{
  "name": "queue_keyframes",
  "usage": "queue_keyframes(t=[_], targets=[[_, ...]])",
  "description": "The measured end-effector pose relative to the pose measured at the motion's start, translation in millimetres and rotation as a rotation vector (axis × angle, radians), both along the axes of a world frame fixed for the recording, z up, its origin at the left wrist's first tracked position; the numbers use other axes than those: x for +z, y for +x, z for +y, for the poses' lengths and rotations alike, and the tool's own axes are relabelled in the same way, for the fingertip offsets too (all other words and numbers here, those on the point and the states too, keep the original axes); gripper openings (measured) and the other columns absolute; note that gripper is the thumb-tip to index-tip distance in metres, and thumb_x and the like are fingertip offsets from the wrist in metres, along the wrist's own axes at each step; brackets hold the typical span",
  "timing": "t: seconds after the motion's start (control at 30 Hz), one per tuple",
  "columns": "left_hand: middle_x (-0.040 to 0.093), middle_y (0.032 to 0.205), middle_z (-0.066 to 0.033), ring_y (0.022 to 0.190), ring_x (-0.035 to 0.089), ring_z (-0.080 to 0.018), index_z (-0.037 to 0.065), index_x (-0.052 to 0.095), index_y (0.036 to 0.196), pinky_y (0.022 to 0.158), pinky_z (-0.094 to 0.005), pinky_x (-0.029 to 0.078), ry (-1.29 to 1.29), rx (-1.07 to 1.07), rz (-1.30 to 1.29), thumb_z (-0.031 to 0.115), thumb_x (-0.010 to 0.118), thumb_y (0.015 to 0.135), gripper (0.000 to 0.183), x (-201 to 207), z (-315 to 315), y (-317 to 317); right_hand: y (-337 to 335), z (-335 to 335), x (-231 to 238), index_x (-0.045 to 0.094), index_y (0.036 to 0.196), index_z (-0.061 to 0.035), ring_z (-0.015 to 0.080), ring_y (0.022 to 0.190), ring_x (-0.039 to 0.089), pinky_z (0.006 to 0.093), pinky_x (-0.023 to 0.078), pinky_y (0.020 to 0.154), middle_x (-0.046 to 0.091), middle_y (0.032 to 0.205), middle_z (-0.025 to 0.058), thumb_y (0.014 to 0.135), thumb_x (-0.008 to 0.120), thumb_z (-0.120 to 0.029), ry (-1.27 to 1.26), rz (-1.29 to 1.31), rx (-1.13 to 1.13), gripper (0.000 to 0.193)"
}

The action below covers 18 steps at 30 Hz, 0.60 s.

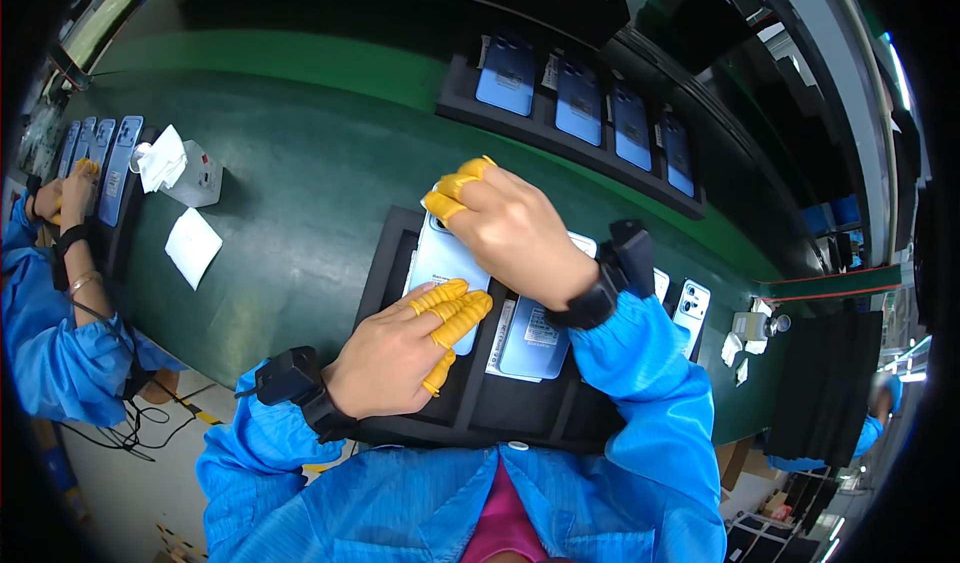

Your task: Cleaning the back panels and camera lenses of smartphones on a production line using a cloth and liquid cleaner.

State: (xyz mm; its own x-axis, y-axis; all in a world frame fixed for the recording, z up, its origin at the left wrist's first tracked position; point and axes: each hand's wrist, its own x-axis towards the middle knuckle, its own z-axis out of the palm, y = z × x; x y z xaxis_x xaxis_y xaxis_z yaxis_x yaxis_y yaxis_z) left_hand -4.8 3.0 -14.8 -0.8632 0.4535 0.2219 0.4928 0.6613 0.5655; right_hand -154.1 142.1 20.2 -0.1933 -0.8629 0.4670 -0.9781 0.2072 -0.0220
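A light blue phone lies back up in a slot of the black tray in front of me. My left hand, with yellow finger cots, rests on its lower part, fingers stretched out. Over its camera end bends my right hand, also in yellow cots. Those fingers are curled and close together; whatever they pinch is hidden beneath them. To the right, a second blue phone with a label on its back sits in the neighbouring slot, partly under my right wrist.
On the far shelf stands a dark tray with several blue phones. At left are a dispenser box with tissue, a white sheet and a co-worker's hands at another phone row. More phones lie at right.
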Motion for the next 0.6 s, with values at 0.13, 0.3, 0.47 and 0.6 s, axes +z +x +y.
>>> queue_keyframes(t=[0.13, 0.3, 0.47, 0.6], targets=[[0.054, 0.129, -0.0178, 0.126, 0.047, -0.0344, 0.003, 0.048, 0.134, 0.109, -0.0413, 0.037, -0.005, -0.017, -0.038, 0.005, 0.057, 0.069, 0.066, 4.2, -2.7, 2.3, 5.9, 1.3, -6.1, 0.070, 0.075, -0.0002, 0.0259, 0.086, 0.061, 0.0335, 0.051, 0.081, 0.063, 0.081, 0.0115, 0.065, 0.067, -0.002, 0.100, -0.037, -0.047, 0.010], [0.052, 0.132, -0.0192, 0.127, 0.046, -0.0359, 0.003, 0.047, 0.136, 0.108, -0.0411, 0.038, -0.011, -0.007, -0.068, 0.002, 0.056, 0.066, 0.070, 6.4, -0.8, 4.0, 24.4, 40.3, 1.1, 0.068, 0.073, 0.0007, 0.0256, 0.078, 0.059, 0.0357, 0.053, 0.079, 0.060, 0.076, 0.0109, 0.063, 0.069, -0.001, 0.127, -0.029, -0.119, 0.010], [0.054, 0.129, -0.0203, 0.127, 0.046, -0.0375, 0.005, 0.049, 0.134, 0.107, -0.0420, 0.038, 0.035, 0.028, -0.050, -0.001, 0.054, 0.073, 0.062, 3.6, 1.4, -0.7, 50.3, 110.5, 20.4, 0.072, 0.087, 0.0001, 0.0282, 0.090, 0.062, 0.0358, 0.052, 0.085, 0.066, 0.088, 0.0137, 0.069, 0.065, 0.003, 0.144, -0.173, -0.299, 0.019], [0.056, 0.125, -0.0199, 0.123, 0.050, -0.0377, 0.005, 0.049, 0.135, 0.107, -0.0427, 0.037, -0.019, 0.045, 0.015, -0.001, 0.054, 0.077, 0.059, 7.6, 4.3, 1.5, 64.7, 190.2, 30.8, 0.067, 0.073, 0.0025, 0.0338, 0.075, 0.061, 0.0407, 0.053, 0.070, 0.063, 0.077, 0.0174, 0.062, 0.059, 0.011, -0.015, -0.144, -0.632, 0.016]])
